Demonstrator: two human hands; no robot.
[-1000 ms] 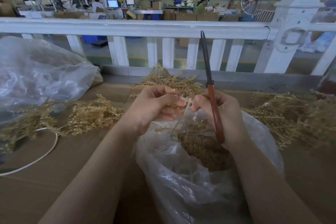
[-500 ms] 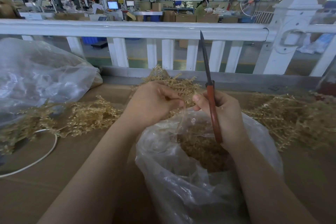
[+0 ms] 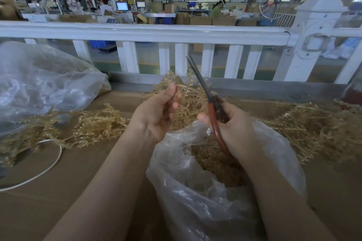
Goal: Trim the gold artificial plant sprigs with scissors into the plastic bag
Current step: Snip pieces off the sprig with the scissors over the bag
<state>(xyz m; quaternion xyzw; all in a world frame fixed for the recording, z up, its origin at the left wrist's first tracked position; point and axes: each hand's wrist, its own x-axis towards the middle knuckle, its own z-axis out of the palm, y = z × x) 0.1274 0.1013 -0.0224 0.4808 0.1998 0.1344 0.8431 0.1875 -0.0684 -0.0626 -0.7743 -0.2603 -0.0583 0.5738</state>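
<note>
My right hand [image 3: 233,131] grips red-handled scissors [image 3: 212,112] whose dark blades are together and point up and to the left. My left hand [image 3: 156,115] is raised in front of a heap of gold sprigs [image 3: 188,101] at the back of the table, fingertips touching a sprig there; how firmly it holds is unclear. Below both hands stands an open clear plastic bag [image 3: 195,191] with cut gold pieces [image 3: 217,164] inside.
More gold sprigs lie on the left [image 3: 82,129] and on the right [image 3: 313,129] of the brown table [image 3: 58,191]. A large crumpled plastic bag [image 3: 43,84] sits at far left, a white cable [image 3: 49,164] beside it. A white railing [image 3: 176,33] runs behind the table.
My left hand has moved up and back from the bag's mouth to the sprig heap. The scissors have tilted so their tip leans left; my right hand stays over the bag.
</note>
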